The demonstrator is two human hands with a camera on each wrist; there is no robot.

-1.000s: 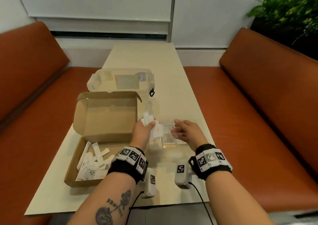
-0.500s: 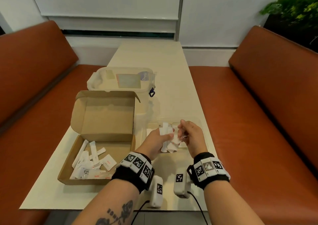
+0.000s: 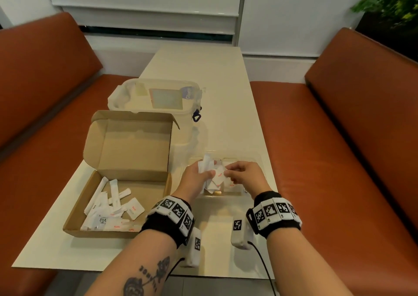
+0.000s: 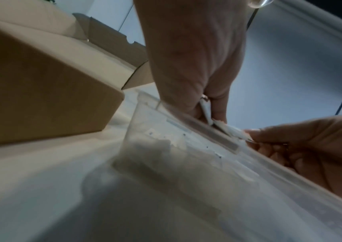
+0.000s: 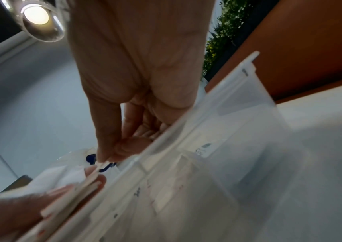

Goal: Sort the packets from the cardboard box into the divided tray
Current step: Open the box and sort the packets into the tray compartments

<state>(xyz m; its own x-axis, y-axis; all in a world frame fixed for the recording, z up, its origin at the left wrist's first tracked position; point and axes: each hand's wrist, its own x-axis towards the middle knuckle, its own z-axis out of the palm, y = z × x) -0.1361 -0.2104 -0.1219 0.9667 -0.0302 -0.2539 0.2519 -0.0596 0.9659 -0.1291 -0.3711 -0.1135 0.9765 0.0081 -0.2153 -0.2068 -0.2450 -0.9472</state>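
Left hand (image 3: pixel 196 178) over the clear tray (image 3: pixel 260 160), fingers curled round a bunch of white packets (image 3: pixel 207 166). Some sticking up past the thumb, some hanging down under the palm. Right hand (image 3: pixel 245 174) just beside it, thumb and first finger pinching the corner of one small square packet (image 3: pixel 219 175) with red print on it (other end of that packet against the left thumb). Seen from the right wrist too: thumb and fingertip closed thin on a white edge, other fingers curled in behind.

Both hands above the near part of the tray. More packets lying inside the tray under the hands, some with red marks; which pocket of the tray, hard to say, too blurry through the plastic.

Cardboard box (image 3: pixel 74 225) just to the left of the tray, lid flipped up and standing open. A pile of packets in the box (image 3: pixel 113 207) at the near end: long thin ones and small square ones all mixed.

Behind the box, a big plastic tub (image 3: pixel 126 92) with its lid on and a blue clip on the side. All on a pale table (image 3: pixel 226 69) between two orange-brown benches (image 3: pixel 339 137). Green plant (image 3: pixel 389 4) in the far right corner.
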